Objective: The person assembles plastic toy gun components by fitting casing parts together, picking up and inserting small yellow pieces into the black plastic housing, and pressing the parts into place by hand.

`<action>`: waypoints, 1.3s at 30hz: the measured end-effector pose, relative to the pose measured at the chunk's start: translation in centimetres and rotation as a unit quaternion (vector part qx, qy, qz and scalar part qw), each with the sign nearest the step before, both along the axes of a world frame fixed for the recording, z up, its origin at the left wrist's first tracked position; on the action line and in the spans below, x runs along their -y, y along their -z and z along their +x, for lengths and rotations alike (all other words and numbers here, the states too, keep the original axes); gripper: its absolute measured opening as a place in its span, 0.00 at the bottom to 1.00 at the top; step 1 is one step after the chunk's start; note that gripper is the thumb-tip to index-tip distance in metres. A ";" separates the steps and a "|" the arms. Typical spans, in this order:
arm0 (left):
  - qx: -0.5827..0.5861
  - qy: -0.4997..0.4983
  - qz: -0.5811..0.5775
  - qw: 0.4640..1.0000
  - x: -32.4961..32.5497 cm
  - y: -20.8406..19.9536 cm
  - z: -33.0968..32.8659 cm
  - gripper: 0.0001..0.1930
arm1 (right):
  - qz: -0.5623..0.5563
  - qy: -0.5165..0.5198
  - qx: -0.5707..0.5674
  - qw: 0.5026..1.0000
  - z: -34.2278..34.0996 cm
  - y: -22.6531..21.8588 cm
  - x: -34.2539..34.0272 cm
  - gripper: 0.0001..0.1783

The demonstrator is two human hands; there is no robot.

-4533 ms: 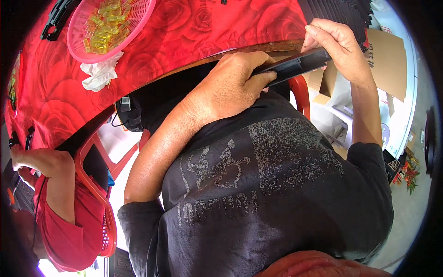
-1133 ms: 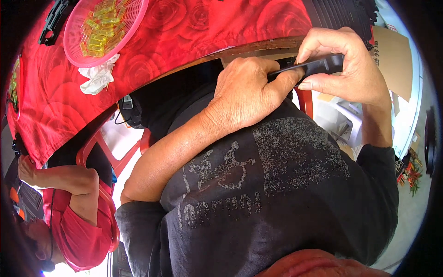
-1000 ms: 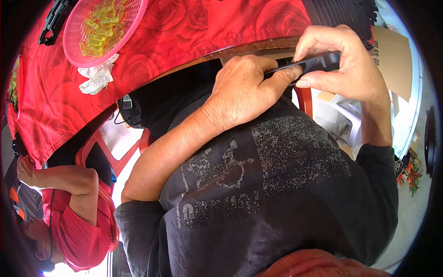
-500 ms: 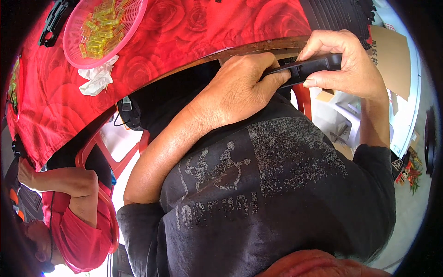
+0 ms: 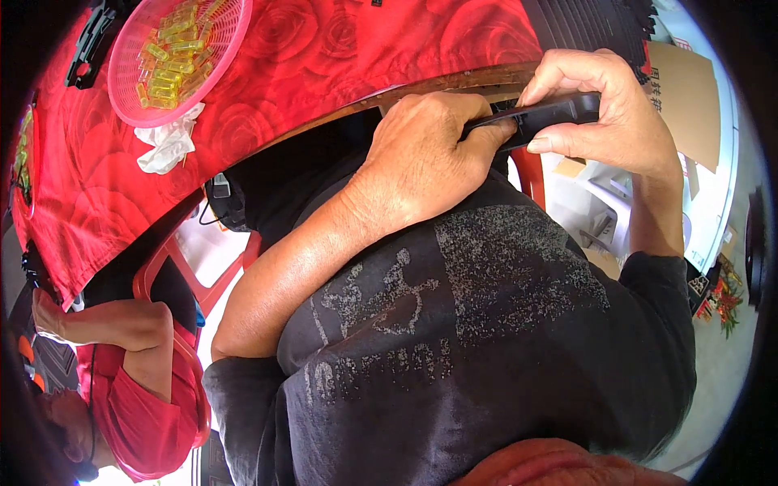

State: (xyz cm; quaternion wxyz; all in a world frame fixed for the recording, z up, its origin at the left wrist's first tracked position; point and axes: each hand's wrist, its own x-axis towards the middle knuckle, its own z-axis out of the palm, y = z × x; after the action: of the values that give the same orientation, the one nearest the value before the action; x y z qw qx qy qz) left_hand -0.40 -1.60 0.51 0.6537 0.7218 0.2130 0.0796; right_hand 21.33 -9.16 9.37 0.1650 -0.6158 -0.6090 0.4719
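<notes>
A long black plastic part point(image 5: 559, 113) with a hollowed side is held between my two hands, just off the near edge of the table. My left hand point(image 5: 429, 154) is closed round its left end, with the thumb pressed into the hollow. At the other end, my right hand point(image 5: 620, 109) grips it between the thumb below and the curled fingers above. The fingers of my left hand are partly hidden behind the part. Whether something small sits under the left thumb, I cannot make out.
A pink basket point(image 5: 116, 77) of yellow vials point(image 5: 180, 57) stands on the red rose-patterned tablecloth point(image 5: 324, 65), beside crumpled white tissue point(image 5: 168, 144). Dark strips point(image 5: 596, 28) lie stacked at the far right, near cardboard point(image 5: 685, 101). A person in red point(image 5: 150, 421) sits lower left.
My left thumb has shifted slightly right along the black plastic part. Both hands keep their hold, and the view has moved a little.
</notes>
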 end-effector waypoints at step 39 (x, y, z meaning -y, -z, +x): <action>0.010 -0.103 -0.030 0.994 1.2 0.8 0.6 0.20 | 0.050 -0.039 0.026 0.998 -1.4 -0.5 -0.7 0.17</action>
State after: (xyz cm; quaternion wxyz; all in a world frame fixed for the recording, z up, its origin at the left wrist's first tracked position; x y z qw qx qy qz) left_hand 0.16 -2.84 -0.33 0.6658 0.6751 0.2816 0.1471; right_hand 19.93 -8.49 9.87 0.1612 -0.5943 -0.6595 0.4311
